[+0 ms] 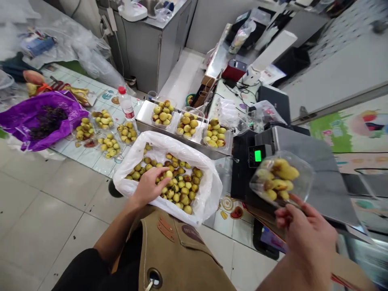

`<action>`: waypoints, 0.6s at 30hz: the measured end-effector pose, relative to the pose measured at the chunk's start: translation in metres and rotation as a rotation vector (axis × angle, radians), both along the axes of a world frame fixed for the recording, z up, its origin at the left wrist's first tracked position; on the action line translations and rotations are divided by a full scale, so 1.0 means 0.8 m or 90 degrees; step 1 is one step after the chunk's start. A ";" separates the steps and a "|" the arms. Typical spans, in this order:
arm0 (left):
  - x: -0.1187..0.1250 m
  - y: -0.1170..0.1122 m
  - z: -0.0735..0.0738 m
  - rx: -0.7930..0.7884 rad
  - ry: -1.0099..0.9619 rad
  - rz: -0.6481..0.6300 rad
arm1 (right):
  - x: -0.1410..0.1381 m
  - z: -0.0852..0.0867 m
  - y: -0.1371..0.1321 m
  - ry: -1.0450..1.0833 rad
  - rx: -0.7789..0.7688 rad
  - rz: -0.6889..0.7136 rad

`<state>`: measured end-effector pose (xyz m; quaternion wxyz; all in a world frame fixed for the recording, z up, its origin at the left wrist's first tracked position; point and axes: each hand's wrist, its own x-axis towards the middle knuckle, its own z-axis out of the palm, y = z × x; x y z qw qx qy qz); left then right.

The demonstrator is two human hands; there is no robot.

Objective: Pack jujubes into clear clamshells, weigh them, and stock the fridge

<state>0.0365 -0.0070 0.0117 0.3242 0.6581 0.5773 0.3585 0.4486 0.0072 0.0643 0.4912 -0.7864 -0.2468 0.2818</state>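
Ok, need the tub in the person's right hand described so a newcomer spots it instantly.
Start at the black weighing scale with the glowing green display. Right beside it, the person's right hand holds up a clear plastic tub of yellow-green fruit. It's the only tub in the air; the other tubs sit on the steel tray or the patterned mat.

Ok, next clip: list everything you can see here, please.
white plastic bag: one, white, open, below the steel tray
loose fruits: many, yellow-green with brown patches, inside the white plastic bag
steel tray: one, silver, behind the bag
tray tubs: three, clear, filled with fruit, on the steel tray
mat tubs: four, clear, filled with fruit, on the printed mat
purple bag: one, purple, far left
water bottle: one, clear with red cap, near the tray's left end
digital scale: one, black and grey, green display lit, right of the bag
apron: one, tan, on the person's front
left hand: one, in the bag, fingers on the fruit
right hand: one, raised at right, holding a clear tub of fruit
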 end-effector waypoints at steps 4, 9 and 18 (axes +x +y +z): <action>0.023 -0.002 0.049 0.199 -0.149 -0.013 | -0.108 -0.001 -0.025 0.139 -0.087 0.263; 0.028 -0.009 0.048 0.222 -0.129 0.074 | -0.204 -0.022 -0.037 0.194 -0.185 0.534; -0.054 -0.075 0.008 -0.152 -0.398 0.399 | -0.312 -0.045 -0.024 0.145 -0.030 0.853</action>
